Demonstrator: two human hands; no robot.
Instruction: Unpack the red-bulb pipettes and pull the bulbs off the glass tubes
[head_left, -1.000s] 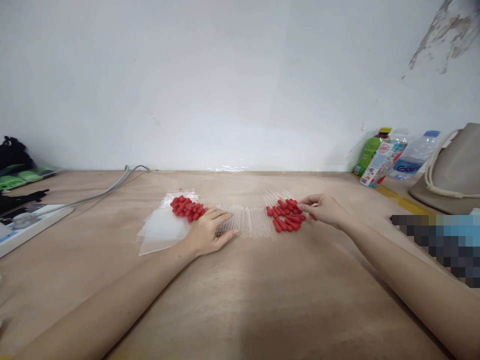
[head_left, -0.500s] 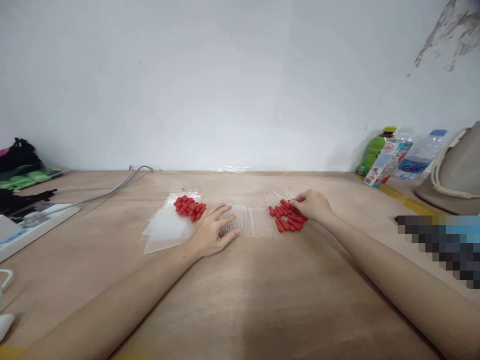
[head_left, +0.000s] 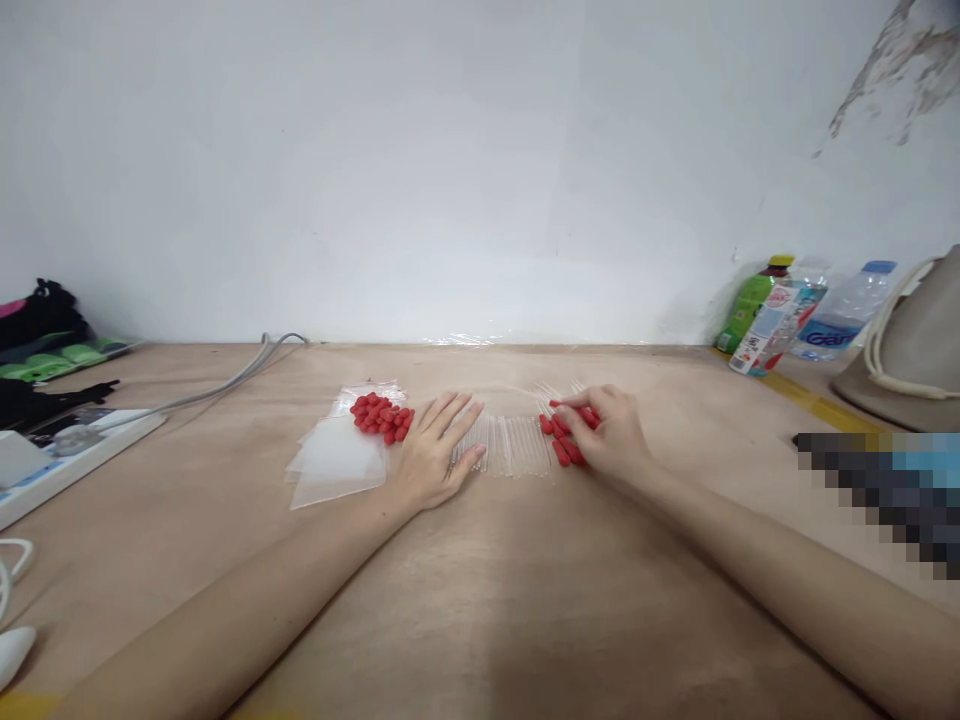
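A row of clear glass tubes (head_left: 514,445) lies on the wooden table (head_left: 495,600). My left hand (head_left: 435,452) rests flat with fingers spread on the left end of that row. A heap of loose red rubber bulbs (head_left: 381,416) sits just left of it, on clear plastic bags (head_left: 330,460). My right hand (head_left: 606,432) lies over a second group of red bulbs (head_left: 559,430) fitted on tubes at the right. Its fingers curl onto them; whether it grips one is hidden.
A white power strip (head_left: 67,452) and grey cable (head_left: 217,385) lie at the left. Bottles (head_left: 780,312) and a beige bag (head_left: 907,350) stand at the right, by the white wall. A yellow tape line (head_left: 817,408) runs along the right.
My right hand moved left and down onto the right-hand red bulbs, covering most of them. My left hand slid slightly forward on the tubes and spread its fingers.
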